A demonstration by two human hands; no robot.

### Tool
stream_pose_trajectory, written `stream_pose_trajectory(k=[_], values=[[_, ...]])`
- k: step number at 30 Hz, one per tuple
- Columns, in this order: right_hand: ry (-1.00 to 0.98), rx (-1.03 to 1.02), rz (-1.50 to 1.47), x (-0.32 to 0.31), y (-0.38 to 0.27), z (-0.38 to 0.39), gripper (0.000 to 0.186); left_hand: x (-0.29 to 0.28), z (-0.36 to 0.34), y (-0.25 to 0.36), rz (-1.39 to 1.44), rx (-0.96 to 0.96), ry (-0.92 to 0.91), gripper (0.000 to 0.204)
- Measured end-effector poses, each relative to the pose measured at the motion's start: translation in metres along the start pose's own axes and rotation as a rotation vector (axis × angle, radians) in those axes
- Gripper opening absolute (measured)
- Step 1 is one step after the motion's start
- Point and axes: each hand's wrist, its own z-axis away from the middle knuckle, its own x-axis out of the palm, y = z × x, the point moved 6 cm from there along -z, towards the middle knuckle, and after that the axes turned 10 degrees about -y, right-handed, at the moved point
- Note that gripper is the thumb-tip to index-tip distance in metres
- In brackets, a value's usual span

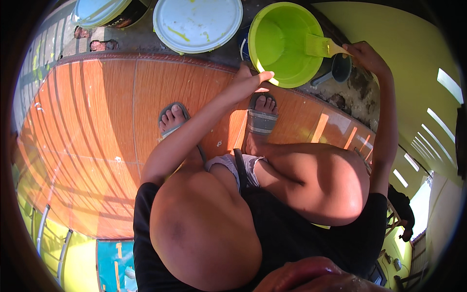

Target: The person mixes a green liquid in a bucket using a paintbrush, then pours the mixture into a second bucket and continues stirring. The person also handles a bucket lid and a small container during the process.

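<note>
My left hand [249,79] grips the near rim of a lime-green bucket [277,36], thumb over the edge and the other fingers mostly hidden below it. The bucket's mouth faces me, and its inner walls are coated bright green. A flat paintbrush [318,46] is in my right hand [367,56], held by its pale handle at the bucket's right side. Its wide head, covered in green, lies across the right part of the rim, against the inner wall. Beside the bucket, below the brush, is a dark dipper [340,68] with a handle.
A white-lidded pail [197,24] with green smears stands left of the bucket, and another lidded pail [104,12] is farther left. Orange tiles [107,112] reach a broken floor edge [97,45]. A yellow-green wall [404,44] rises on the right. Metal rails [63,253] show at lower left.
</note>
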Motion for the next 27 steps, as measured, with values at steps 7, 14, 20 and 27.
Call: stream_pose_trajectory(k=[7,14,20,27], values=[[-0.06,0.07,0.031,-0.016,0.039,-0.002,0.054,0.0,0.002,-0.006,0.063,-0.03,0.007,0.067],[0.039,0.094,-0.054,-0.028,0.077,0.033,0.052,0.001,0.003,0.001,0.056,-0.01,-0.015,0.07],[-0.027,0.031,-0.307,-0.013,0.047,0.064,0.045,-0.001,0.001,-0.003,0.004,0.024,0.021,0.068],[-0.027,-0.34,-0.025,0.052,-0.067,0.03,0.028,-0.005,0.018,0.001,-0.301,0.139,0.09,0.053]])
